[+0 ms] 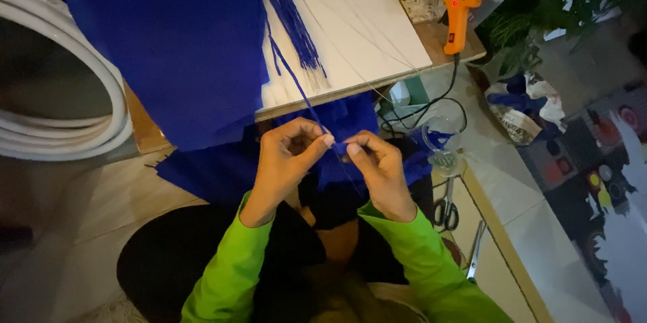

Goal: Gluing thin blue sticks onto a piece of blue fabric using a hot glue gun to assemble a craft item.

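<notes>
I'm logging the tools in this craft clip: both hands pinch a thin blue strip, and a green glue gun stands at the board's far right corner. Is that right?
Not quite: the glue gun is orange, not green, as the head view shows. The rest holds: the left hand and right hand both pinch the thin blue strip, and the gun stands at the far right corner of the board.
</notes>
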